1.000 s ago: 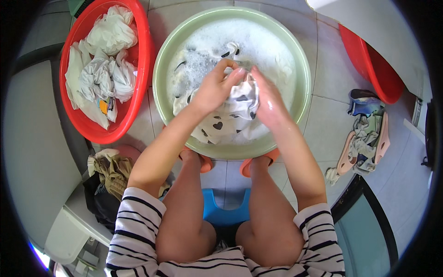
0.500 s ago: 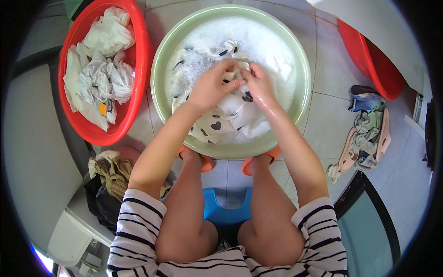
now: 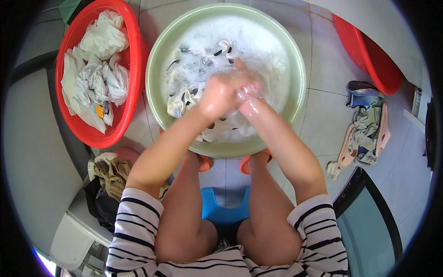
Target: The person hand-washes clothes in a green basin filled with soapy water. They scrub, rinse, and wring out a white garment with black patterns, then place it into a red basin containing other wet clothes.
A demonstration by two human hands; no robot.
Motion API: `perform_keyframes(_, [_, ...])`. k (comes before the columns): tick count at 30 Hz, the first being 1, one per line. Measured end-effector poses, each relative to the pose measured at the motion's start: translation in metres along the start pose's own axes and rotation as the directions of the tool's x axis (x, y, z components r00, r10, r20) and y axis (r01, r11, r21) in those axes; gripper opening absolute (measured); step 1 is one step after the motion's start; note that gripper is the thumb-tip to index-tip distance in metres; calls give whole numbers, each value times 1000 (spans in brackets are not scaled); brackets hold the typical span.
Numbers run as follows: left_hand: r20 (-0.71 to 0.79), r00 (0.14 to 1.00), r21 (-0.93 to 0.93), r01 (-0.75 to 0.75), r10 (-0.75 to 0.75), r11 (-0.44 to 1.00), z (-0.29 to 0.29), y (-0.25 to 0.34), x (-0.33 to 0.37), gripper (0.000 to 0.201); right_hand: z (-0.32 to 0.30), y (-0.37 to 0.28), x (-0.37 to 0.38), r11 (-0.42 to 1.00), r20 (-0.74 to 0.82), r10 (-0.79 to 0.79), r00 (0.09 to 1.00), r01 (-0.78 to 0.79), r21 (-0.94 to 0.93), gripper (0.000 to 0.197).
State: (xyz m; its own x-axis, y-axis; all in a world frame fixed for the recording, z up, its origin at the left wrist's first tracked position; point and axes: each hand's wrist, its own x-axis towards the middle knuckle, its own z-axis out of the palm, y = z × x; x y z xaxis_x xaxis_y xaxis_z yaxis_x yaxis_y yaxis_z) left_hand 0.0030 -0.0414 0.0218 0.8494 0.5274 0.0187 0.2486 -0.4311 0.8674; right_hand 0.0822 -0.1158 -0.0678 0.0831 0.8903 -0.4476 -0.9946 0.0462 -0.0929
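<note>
A wide pale green basin [image 3: 301, 76] full of white suds [image 3: 258, 39] stands in front of me. White cloth with dark printed shapes [image 3: 176, 107] lies bunched and soaked in it. Over the middle of the basin, my left hand [image 3: 220, 94] and my right hand [image 3: 249, 87] meet, wet and blurred by motion. Their fingers are smeared, so whether cloth is pinched between them cannot be made out. Part of the cloth shows just below both wrists.
On the left, a red tub [image 3: 134, 87] holds crumpled white laundry [image 3: 104, 37]. Brown and black clothes [image 3: 108, 175] lie below it. A second red basin [image 3: 364, 51] stands at the right, with pink slippers [image 3: 383, 129] and grey cloth [image 3: 367, 131] nearby. A blue stool [image 3: 225, 212] is under me.
My hands have drawn together and moved slightly down, and are now blurred. The cloth they held up is lower, and its heart-printed part near me has shifted. The view has moved slightly.
</note>
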Motion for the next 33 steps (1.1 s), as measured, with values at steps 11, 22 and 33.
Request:
perform_keyframes(11, [-68, 993, 72, 97, -92, 993, -6, -12, -6, 34, 65, 28, -25, 933, -508, -234, 829, 45, -357, 21])
perform_keyframes(22, [-74, 921, -12, 384, -384, 923, -17, -9, 3, 35, 95, 27, -29, 821, -557, -319, 767, -71, -567, 22])
perform_keyframes(33, [-5, 794, -427, 548, -608, 719, -9, -56, 6, 39, 101, 11, -35, 892, -543, -38, 839, -216, -397, 29])
